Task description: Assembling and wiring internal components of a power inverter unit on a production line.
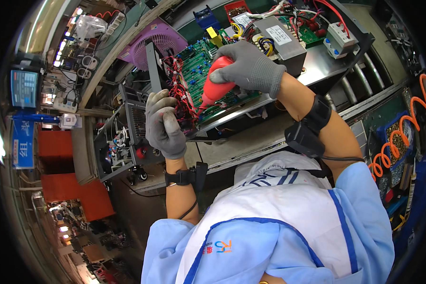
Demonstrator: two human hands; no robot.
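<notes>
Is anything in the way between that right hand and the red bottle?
Only the grey glove, worn on the right hand, whose fingers hold the red bottle. Nothing else visible stands between them.

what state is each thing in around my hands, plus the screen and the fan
right hand: gloved, closed around the red bottle
red bottle: tilted, nozzle down toward the wires
left hand: gloved, fingers curled, beside the wires; grip unclear
wires: bunched along the board's edge
green circuit board: uncovered, filled with components
screen: lit
purple fan: upright or tilted, spinning or still, cannot tell
</notes>
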